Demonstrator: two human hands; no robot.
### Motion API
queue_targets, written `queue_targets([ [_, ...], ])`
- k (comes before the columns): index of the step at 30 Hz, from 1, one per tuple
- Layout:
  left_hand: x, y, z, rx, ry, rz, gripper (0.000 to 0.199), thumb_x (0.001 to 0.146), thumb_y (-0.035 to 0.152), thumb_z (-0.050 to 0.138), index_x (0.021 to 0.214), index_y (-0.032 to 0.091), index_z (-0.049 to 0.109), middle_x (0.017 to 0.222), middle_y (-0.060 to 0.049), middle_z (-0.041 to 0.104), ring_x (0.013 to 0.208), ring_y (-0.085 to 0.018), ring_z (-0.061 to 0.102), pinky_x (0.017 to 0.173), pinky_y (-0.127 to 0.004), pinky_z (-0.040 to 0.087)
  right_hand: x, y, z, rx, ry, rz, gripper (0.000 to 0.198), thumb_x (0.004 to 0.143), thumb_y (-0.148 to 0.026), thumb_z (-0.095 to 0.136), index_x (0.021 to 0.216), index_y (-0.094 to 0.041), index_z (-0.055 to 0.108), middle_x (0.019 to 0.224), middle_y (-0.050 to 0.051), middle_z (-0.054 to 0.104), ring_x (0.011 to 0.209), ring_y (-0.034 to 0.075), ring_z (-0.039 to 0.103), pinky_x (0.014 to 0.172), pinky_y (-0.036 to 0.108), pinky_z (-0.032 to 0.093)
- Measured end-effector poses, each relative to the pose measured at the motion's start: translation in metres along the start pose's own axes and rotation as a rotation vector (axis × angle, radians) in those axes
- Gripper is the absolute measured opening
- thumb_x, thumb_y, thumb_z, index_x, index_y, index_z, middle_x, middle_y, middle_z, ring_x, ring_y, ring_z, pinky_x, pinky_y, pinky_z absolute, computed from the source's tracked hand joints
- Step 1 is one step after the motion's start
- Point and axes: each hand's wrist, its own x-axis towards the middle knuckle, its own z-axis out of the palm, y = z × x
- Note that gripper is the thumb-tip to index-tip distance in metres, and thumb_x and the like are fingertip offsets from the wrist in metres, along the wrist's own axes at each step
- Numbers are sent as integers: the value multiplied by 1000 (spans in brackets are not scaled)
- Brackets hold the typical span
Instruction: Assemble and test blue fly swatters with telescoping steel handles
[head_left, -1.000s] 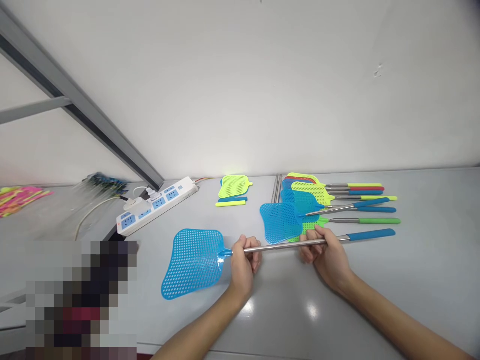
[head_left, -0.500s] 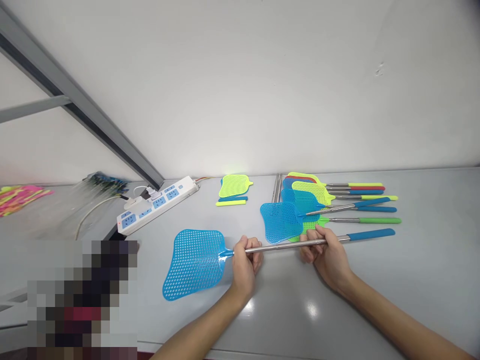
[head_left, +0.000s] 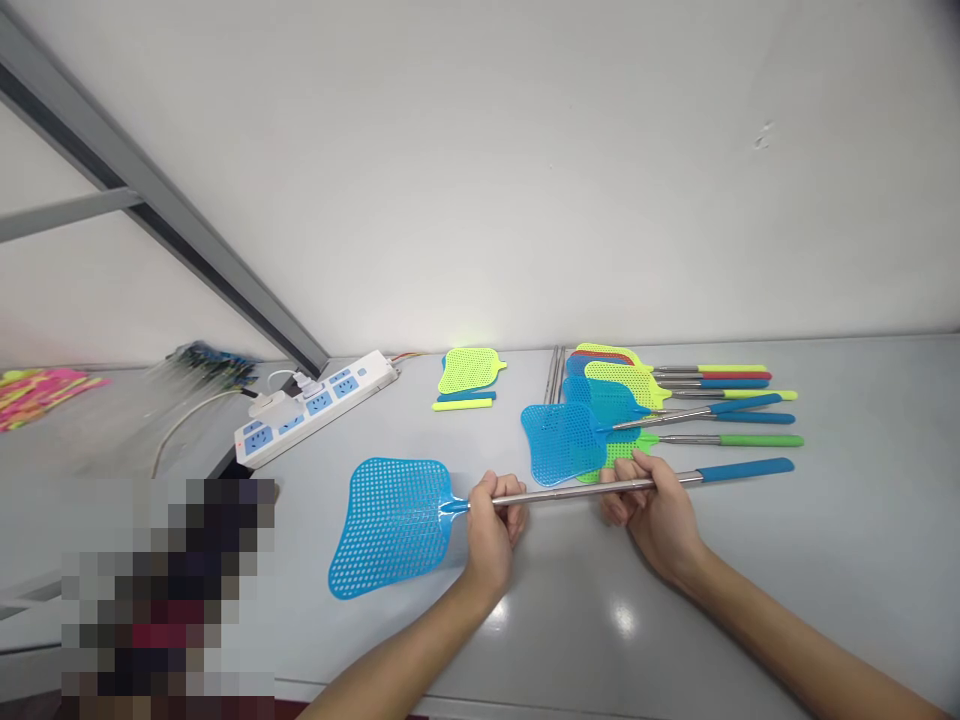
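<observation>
A blue fly swatter (head_left: 394,525) with a perforated head, a metal telescopic rod and a blue grip is held crosswise above the table. My left hand (head_left: 491,530) is closed around the rod just beside the head. Farther along, near the blue grip, the fingers of my right hand (head_left: 660,515) pinch the same rod. Right behind it lie several assembled swatters, among them a blue one (head_left: 566,445), a green one (head_left: 757,441) and a yellow one (head_left: 619,385), overlapping with their handles to the right.
Loose yellow and blue swatter heads (head_left: 471,370) lie by the wall, with a yellow grip tube (head_left: 463,405) and a blue one in front. Thin metal rods (head_left: 553,375) are beside them. A white power strip (head_left: 315,408) with plugs sits at left, near plastic-bagged items (head_left: 210,365).
The held swatter and both hands have barely shifted, a few pixels to the right. The grip on the rod stays the same.
</observation>
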Motion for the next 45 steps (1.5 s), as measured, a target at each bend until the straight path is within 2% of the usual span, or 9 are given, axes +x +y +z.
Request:
queue_targets([
  [11, -2, 2, 4, 17, 20, -11, 45, 76, 41, 29, 37, 19, 27, 35, 4, 21, 35, -7, 19, 39, -25, 12, 0, -1, 1, -3, 19, 1, 41, 78, -32, 36, 41, -20, 22, 39, -3, 23, 38, 11, 30, 42, 26, 25],
  [21, -2, 1, 4, 31, 18, 0, 45, 76, 40, 29, 37, 20, 28, 34, 4, 21, 35, -8, 19, 40, -25, 13, 1, -1, 2, 55, 35, 19, 41, 78, -29, 35, 39, -20, 25, 38, -3, 23, 38, 12, 30, 42, 26, 24],
  [32, -3, 1, 3, 28, 8, -27, 45, 78, 40, 29, 38, 19, 29, 34, 4, 21, 35, -8, 19, 39, -25, 12, 0, -3, 2, 13, 18, 33, 42, 78, -29, 34, 38, -20, 26, 37, -1, 28, 38, 12, 30, 42, 27, 24],
  [42, -5, 1, 3, 105, -4, -103, 45, 80, 40, 25, 41, 19, 31, 33, 5, 19, 34, -8, 17, 39, -25, 12, 0, -5, 1, -29, 14, 60, 42, 79, -30, 35, 39, -20, 27, 37, -1, 29, 39, 13, 31, 44, 27, 25],
  [45, -8, 2, 4, 253, -53, -121, 46, 82, 41, 24, 42, 19, 29, 36, 4, 20, 37, -9, 20, 41, -26, 15, 0, -4, 3, -84, 6, 86, 41, 80, -31, 36, 40, -20, 30, 39, -2, 31, 39, 12, 30, 45, 27, 25],
])
